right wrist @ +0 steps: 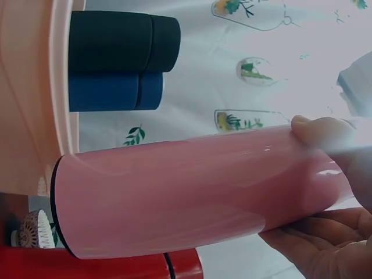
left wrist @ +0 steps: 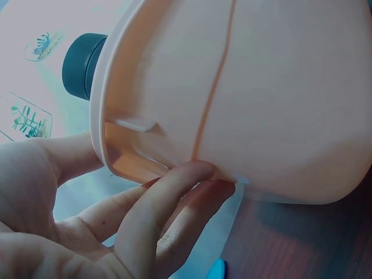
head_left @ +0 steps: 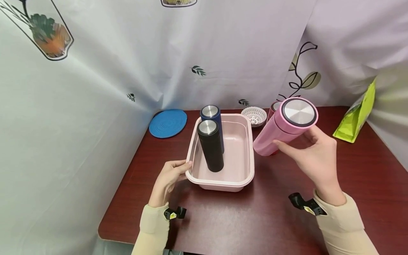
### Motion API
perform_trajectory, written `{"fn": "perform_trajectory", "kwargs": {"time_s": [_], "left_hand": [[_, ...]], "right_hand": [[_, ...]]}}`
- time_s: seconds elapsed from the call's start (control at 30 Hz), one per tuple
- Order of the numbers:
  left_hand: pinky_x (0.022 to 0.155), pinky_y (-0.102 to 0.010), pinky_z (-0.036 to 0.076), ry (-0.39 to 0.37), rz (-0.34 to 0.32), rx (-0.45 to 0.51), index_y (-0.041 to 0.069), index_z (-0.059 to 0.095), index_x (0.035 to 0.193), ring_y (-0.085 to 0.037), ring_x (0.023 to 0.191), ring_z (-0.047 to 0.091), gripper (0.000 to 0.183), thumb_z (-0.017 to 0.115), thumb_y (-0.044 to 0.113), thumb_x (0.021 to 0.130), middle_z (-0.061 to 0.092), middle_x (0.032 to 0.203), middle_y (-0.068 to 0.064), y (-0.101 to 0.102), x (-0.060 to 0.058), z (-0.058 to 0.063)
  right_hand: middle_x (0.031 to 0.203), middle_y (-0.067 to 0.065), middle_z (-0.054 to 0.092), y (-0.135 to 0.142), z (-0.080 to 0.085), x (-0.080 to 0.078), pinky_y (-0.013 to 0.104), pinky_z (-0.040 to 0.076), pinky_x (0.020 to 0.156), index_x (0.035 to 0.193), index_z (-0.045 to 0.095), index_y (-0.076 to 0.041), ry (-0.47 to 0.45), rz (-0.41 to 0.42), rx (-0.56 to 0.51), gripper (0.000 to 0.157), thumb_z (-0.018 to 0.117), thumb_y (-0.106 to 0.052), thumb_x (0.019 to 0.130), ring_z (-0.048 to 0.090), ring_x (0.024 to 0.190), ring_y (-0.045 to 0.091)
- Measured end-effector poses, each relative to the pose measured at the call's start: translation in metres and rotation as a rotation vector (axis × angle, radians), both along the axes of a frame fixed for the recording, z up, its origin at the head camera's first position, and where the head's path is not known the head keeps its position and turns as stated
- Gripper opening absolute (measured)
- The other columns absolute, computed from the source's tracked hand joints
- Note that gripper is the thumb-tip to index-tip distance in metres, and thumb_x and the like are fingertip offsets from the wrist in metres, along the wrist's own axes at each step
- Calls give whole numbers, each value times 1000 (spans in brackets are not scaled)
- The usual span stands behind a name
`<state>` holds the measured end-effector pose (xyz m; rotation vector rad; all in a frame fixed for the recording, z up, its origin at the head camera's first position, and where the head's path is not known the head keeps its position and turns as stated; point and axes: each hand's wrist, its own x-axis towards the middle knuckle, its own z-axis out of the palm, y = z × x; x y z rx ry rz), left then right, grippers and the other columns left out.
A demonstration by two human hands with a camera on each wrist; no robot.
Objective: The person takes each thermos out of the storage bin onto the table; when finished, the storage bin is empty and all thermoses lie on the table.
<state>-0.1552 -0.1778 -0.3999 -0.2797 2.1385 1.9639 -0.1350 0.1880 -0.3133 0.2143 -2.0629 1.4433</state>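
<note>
Pink bottle [head_left: 280,131]: held tilted above the tabletop [head_left: 236,223], just beside the right wall of the tub [head_left: 220,183]. Your right grip [head_left: 320,159] is closed round its upper part (thumb opposite fingers), which presumably leaves the base unobstructed. Your left grip [head_left: 170,175] pinches the tub near its near-left corner (thumb at the rim, fingers against the outer wall), likely to prevent sliding. Inside, the black bottle [head_left: 211,150] and blue bottle [head_left: 219,122] stand upright, close enough, probably, to brace each other.
</note>
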Motion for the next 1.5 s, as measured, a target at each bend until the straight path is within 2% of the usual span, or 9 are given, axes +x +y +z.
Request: {"fn": "perform_trajectory", "kwargs": {"time_s": [0.23, 0.57, 0.67, 0.87, 1.1, 1.3, 1.5], "left_hand": [[78, -31, 59, -3, 0, 0, -10, 60, 126, -21, 92, 69, 41, 67, 13, 92, 64, 119, -28, 0, 0, 1], [78, -30, 59, -2, -5, -6, -11, 59, 126, -20, 92, 69, 42, 67, 14, 93, 64, 119, -29, -1, -1, 1], [79, -30, 59, 5, -13, -7, -11, 59, 127, -20, 93, 69, 43, 67, 14, 93, 63, 120, -29, -1, -1, 0], [79, -32, 59, 8, -9, -7, -11, 59, 127, -21, 93, 69, 43, 67, 14, 93, 62, 121, -30, -1, -1, 0], [80, -33, 59, 6, -15, -14, -11, 58, 127, -24, 97, 68, 43, 66, 14, 93, 59, 125, -32, -1, -1, 1], [80, -33, 59, 7, -9, -18, -10, 59, 127, -22, 95, 68, 42, 66, 14, 93, 59, 125, -32, -1, -2, 1], [78, -31, 59, 2, -3, -13, -11, 59, 126, -20, 92, 68, 42, 66, 14, 93, 61, 123, -31, -1, -1, 1]], "right_hand": [[98, -20, 71, 3, -7, -1, 11, 45, 74, 111, 74, -17, -35, -60, 94, 56, 92, -3, 61, 63, 92, 0], [99, -21, 70, 16, -22, -3, 8, 43, 77, 114, 73, -22, -89, -124, 154, 56, 93, -14, 63, 60, 92, -4], [100, -18, 71, 21, -26, -4, 7, 42, 76, 114, 73, -21, -101, -150, 170, 55, 93, -16, 64, 59, 90, -5], [109, 1, 73, 29, -31, -9, 6, 41, 78, 118, 72, -24, -143, -196, 189, 56, 92, -22, 66, 57, 93, -12], [101, -10, 72, 41, -40, -18, 4, 42, 71, 116, 72, -26, -164, -259, 182, 55, 92, -26, 65, 58, 80, -15], [104, 1, 73, 51, -46, -27, 6, 41, 68, 117, 71, -26, -209, -291, 190, 54, 91, -31, 67, 57, 76, -15], [93, -23, 65, 59, -55, -37, 5, 43, 65, 116, 70, -24, -228, -269, 153, 50, 89, -28, 70, 58, 73, -10]]}}
